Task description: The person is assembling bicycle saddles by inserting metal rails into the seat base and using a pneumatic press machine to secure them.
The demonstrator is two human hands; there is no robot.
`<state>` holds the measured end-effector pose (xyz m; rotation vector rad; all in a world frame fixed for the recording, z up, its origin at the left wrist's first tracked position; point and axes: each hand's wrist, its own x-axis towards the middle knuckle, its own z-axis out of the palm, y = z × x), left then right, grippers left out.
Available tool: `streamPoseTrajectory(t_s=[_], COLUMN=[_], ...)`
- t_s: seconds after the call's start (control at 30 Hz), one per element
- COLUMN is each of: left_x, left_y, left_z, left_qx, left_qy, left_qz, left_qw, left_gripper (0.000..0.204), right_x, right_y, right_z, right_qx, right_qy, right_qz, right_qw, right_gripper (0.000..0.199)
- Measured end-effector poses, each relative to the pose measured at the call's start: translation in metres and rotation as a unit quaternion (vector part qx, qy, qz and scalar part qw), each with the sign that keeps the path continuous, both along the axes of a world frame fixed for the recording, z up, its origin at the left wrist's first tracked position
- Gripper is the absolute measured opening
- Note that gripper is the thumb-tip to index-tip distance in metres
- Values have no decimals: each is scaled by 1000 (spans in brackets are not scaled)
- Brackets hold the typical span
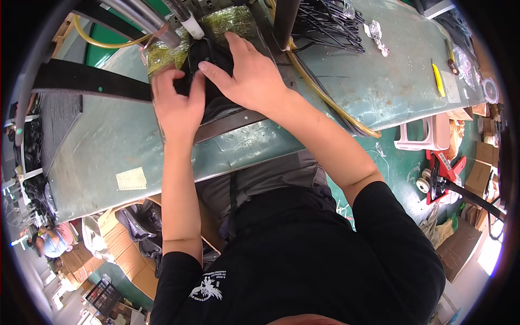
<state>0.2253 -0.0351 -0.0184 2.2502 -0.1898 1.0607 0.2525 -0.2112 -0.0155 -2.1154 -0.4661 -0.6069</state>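
A black piece, soft-looking and of a kind I cannot make out, lies on the machine bed under both my hands. My left hand rests at its left side, fingers bent and thumb apart. From the right, my right hand reaches over it with thumb and fingers spread. The two thumbs nearly meet at its middle. Just beyond them, a rod with a white tip comes down close to the piece. Yellowish, film-covered padding shows around the far side. My palms hide part of the piece.
A brown metal bar edges the bed towards me. A thick chrome cylinder and black arm stand left. Yellow hose crosses the green table. Black wire parts and a yellow cutter lie right.
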Motion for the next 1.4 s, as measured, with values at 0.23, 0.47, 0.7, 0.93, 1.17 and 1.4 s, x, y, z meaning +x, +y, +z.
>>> streamPoseTrajectory(t_s=[0.23,0.47,0.7,0.93,1.17,1.4], left_x=[-17,-88,-124,-130,-301,-481], left_y=[12,-19,0,33,213,200], left_z=[16,56,66,62,-76,-235], left_qx=[-80,-392,-409,-92,-315,4], left_qy=[228,461,329,313,69,590], left_qz=[28,-251,-475,-358,248,518], left_qw=[970,755,706,875,914,620], left_gripper=[25,20,45,19,11,53], right_x=[-16,-52,-85,152,42,23], right_y=[-38,-114,-165,-284,-224,-210], right_z=[27,21,4,79,19,-21], right_qx=[97,-115,202,434,6,-370], right_qy=[129,-65,211,92,15,-83], right_qz=[139,119,-41,-216,-166,-115], right_qw=[977,984,955,870,986,918], right_gripper=[56,69,22,65,29,36])
